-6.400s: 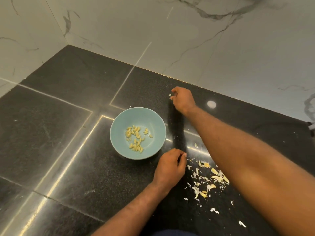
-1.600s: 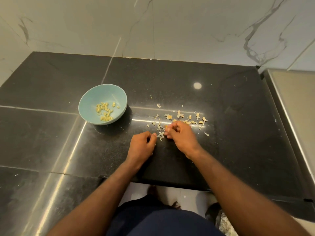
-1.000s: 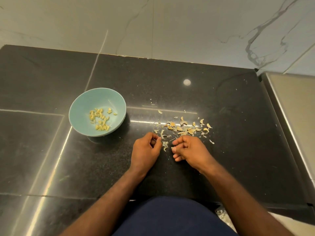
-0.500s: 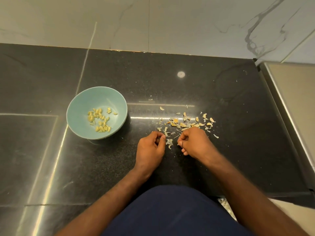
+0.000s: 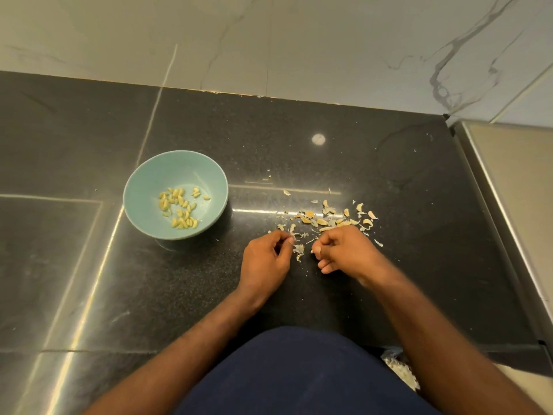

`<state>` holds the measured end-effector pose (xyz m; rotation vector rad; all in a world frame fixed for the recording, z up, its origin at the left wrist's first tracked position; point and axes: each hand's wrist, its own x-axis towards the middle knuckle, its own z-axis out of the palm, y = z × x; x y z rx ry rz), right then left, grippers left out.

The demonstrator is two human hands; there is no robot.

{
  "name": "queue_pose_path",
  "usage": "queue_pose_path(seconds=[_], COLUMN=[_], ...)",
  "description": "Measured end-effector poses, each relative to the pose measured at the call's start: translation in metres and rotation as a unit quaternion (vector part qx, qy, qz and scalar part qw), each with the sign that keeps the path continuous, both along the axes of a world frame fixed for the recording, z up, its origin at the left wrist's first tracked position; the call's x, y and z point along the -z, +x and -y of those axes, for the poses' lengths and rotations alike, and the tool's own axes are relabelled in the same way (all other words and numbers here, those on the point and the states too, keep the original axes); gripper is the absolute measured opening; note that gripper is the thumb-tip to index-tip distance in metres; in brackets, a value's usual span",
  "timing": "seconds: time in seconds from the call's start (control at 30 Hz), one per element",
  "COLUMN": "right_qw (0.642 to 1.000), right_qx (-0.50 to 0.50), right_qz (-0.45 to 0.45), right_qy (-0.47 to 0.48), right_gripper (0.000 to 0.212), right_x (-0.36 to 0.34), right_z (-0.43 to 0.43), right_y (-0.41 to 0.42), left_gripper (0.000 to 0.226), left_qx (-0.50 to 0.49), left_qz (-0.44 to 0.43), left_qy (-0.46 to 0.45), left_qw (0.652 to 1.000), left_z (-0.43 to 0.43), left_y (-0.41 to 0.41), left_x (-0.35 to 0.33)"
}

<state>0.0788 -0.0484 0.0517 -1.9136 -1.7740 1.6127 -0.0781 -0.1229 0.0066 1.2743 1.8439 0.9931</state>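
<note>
A pale blue bowl (image 5: 176,175) with several peeled yellow garlic cloves (image 5: 180,208) stands on the black granite counter (image 5: 389,181). To its right lies a scatter of dry garlic peels (image 5: 329,218). My left hand (image 5: 264,262) rests on the counter at the near edge of the scatter, and its thumb and forefinger pinch a small whitish bit of peel. My right hand (image 5: 344,254) lies just to its right with the fingers curled inward. I see nothing between them. A few peels (image 5: 298,250) lie between the two hands.
A marble wall (image 5: 299,40) rises behind the counter. A steel surface (image 5: 508,190) adjoins the counter on the right. The counter's front edge runs just under my forearms, with my dark blue clothing (image 5: 293,372) below it.
Over the last second both hands stayed at the near side of the peel scatter, fingers working at the peels. The view shifted slightly. The bowl has not moved on the counter.
</note>
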Motion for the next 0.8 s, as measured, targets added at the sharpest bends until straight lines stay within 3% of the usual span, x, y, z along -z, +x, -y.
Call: queue_pose_path(seconds=[0.1, 0.23, 0.47, 0.8], right_qw=[0.98, 0.964, 0.963, 0.969], right_qx=[0.105, 0.112, 0.064, 0.028], right_qz=[-0.163, -0.24, -0.244, -0.219], right_qy=[-0.038, 0.009, 0.094, 0.112], right_gripper=[0.01, 0.013, 0.012, 0.01], right_x=[-0.013, -0.029, -0.048, -0.048], right_z=[0.012, 0.025, 0.022, 0.031], right_y=[0.002, -0.006, -0.016, -0.018], left_gripper=[0.013, 0.008, 0.012, 0.011], left_qx=[0.019, 0.024, 0.056, 0.068], left_qz=[0.096, 0.175, 0.173, 0.122], left_qy=[-0.028, -0.003, 0.009, 0.036], left_qw=[0.995, 0.984, 0.983, 0.99], left_z=[0.002, 0.008, 0.012, 0.013], left_y=[-0.006, -0.015, -0.028, -0.03], left_x=[-0.02, -0.051, -0.078, -0.082])
